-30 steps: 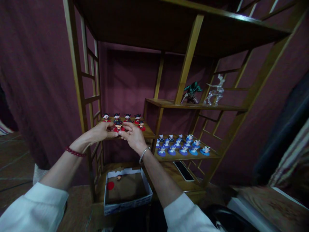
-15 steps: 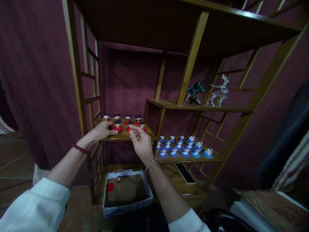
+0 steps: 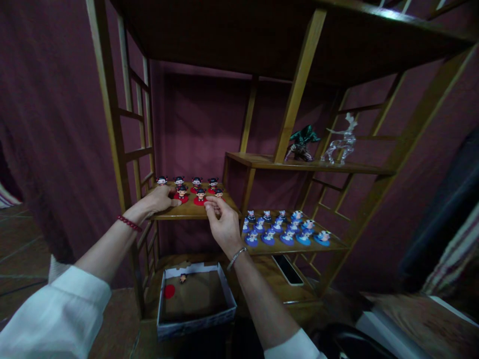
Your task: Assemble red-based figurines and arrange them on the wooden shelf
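My left hand (image 3: 161,199) is at the front left of the wooden shelf (image 3: 174,214), its fingers curled at the left side of a small black-haired figurine (image 3: 181,193) on a red round base. Its thumb lies along the front of that base. Beside it stands a similar figurine (image 3: 201,195), its red base in full view. My right hand (image 3: 223,222) is just right of this one, thumb and forefinger slightly apart. Its fingers partly cover the front right figurine (image 3: 218,193), whose base is hidden. Several matching figurines (image 3: 196,183) form a row behind.
Blue and purple figurines (image 3: 287,234) stand in rows on the right shelf. Below lie a phone (image 3: 288,270) and an open cardboard box (image 3: 196,319) holding a loose figurine (image 3: 183,278) and a red disc (image 3: 169,291). A clear deer ornament (image 3: 342,142) and a green sculpture (image 3: 303,142) stand higher up.
My right hand has drawn back slightly to the right, off the middle front figurine, whose base now shows. My left hand stays by the front left figurine. The view has shifted a little.
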Action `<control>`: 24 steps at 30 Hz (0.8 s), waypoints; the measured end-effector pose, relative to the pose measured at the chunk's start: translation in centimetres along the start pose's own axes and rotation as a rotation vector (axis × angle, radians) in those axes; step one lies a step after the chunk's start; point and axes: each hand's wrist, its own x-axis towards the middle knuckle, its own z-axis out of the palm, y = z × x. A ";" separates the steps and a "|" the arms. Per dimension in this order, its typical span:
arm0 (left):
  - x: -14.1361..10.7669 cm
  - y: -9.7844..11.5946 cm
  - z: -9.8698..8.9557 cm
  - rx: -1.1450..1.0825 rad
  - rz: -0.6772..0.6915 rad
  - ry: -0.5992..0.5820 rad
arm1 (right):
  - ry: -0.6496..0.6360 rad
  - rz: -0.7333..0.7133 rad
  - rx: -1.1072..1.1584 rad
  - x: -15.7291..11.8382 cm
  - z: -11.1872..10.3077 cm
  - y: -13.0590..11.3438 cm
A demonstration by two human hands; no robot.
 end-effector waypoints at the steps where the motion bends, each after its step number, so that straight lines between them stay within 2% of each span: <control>1: 0.0 0.1 0.0 -0.010 -0.006 0.000 | -0.005 -0.001 -0.005 0.0 0.0 0.1; 5: -0.1 0.4 -0.3 0.008 -0.035 -0.018 | -0.019 -0.006 -0.009 0.1 0.0 0.3; 12: 0.2 0.0 -0.7 0.204 -0.051 -0.006 | -0.032 0.003 -0.005 0.3 -0.2 0.3; 15: 0.1 -0.1 -0.8 0.222 -0.038 -0.019 | -0.048 -0.014 -0.030 0.4 -0.3 0.3; 24: -0.1 -0.4 -0.8 0.176 0.003 -0.003 | -0.150 -0.220 -0.365 0.2 -1.0 0.0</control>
